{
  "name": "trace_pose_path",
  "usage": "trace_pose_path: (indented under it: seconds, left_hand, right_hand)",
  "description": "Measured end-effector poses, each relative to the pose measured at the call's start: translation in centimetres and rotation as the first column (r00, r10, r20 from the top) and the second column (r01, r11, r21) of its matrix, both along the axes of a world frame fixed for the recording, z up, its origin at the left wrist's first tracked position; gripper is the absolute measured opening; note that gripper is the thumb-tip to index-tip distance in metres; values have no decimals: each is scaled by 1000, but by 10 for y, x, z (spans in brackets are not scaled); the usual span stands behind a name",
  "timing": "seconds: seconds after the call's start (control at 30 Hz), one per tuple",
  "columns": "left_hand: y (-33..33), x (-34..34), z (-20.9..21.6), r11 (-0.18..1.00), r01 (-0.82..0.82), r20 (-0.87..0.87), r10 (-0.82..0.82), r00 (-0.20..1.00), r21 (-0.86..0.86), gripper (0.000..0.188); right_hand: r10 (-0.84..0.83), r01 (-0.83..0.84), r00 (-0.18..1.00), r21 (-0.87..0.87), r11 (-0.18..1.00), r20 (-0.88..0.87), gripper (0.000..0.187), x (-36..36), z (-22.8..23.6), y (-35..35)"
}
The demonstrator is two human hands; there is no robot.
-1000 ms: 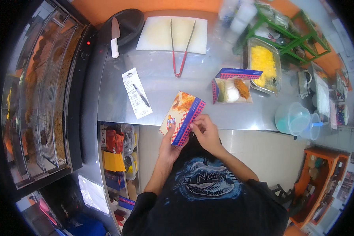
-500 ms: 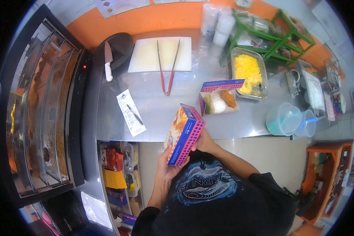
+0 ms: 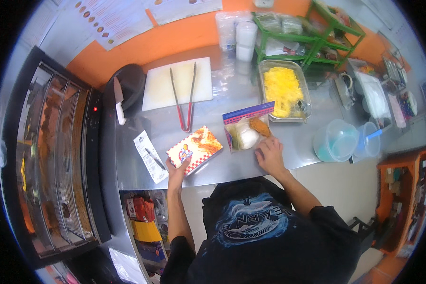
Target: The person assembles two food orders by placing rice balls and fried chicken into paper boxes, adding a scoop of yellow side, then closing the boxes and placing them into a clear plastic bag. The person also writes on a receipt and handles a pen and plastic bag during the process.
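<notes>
A closed cardboard food box (image 3: 196, 147) with a checkered edge lies tilted over the near edge of the steel counter. My left hand (image 3: 177, 174) grips its near left corner, thumb on top. To the right stands an opened food box (image 3: 231, 137) with its lid raised. Inside it are a white rounded mound (image 3: 246, 135), probably wrapped rice, and a brown fried piece (image 3: 260, 127). My right hand (image 3: 270, 156) is at this box's near right corner, fingers curled against it. Left of the closed box lie a paper receipt (image 3: 146, 150) and a dark pen (image 3: 155, 158).
Red-handled tongs (image 3: 187, 124) rest on a white cutting board (image 3: 151, 90). A knife (image 3: 119, 102) lies by a dark round board. Behind the open box stands a tray of yellow shredded food (image 3: 281, 92). Plastic tubs (image 3: 337, 139) stand right; a heated display cabinet (image 3: 97, 156) stands left.
The closed box has gone from both hands, upright before my chest, to the counter on the left under my left hand. My right hand has let go of it and reached the open box.
</notes>
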State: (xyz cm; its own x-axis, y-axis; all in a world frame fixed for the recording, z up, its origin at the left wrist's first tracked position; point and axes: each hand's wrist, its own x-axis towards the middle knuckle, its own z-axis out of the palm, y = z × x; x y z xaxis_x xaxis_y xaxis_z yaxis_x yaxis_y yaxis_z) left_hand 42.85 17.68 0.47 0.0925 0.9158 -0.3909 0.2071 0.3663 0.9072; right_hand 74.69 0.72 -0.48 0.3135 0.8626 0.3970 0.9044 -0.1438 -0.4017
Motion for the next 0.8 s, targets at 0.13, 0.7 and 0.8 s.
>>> trace_pose_path:
  seconds: [0.13, 0.7, 0.8]
  left_hand:
    - [30, 5, 3, 981, 171, -350, -130, 928, 90, 80]
    - [-34, 174, 41, 631, 399, -456, -80, 886, 665, 94]
    - [-38, 169, 52, 631, 461, -519, -106, 848, 624, 96]
  right_hand:
    - [118, -118, 988, 3, 993, -103, 17, 1, -12, -13]
    - [-243, 327, 917, 248, 912, -315, 89, 7, 41, 63]
    - [-148, 305, 829, 214, 928, -539, 86, 12, 39, 65]
